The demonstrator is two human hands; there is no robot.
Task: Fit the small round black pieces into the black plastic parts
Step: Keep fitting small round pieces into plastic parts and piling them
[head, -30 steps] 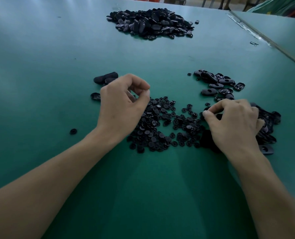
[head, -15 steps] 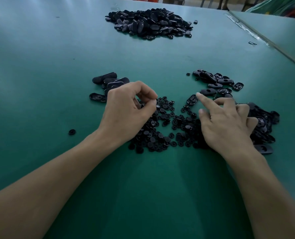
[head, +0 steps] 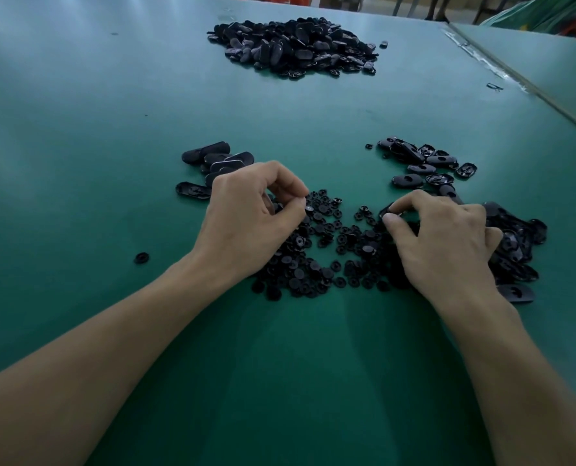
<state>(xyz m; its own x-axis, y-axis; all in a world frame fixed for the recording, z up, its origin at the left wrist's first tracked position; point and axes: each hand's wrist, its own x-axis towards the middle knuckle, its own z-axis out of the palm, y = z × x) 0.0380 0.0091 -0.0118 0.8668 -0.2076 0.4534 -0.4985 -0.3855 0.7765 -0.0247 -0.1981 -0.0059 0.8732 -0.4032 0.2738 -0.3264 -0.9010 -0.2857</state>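
Green table [head: 78,129]; left hand [head: 246,216] pinches round piece [head: 308,208], right hand [head: 444,240] grips black part [head: 386,210].

Left grip [head: 249,216]: back of hand up, fingers curled, thumb and forefinger pinching a small round piece [head: 307,208]. Right grip [head: 444,240]: knuckles up, thumb and forefinger pinching a black plastic part [head: 387,210], remaining fingers curled. Both bare forearms extend forward, converging.

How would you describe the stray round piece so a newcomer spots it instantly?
On the green table, find the left hand over the central heap of small round pieces. Left of that wrist lies one round piece, alone on bare green, apart from every pile.
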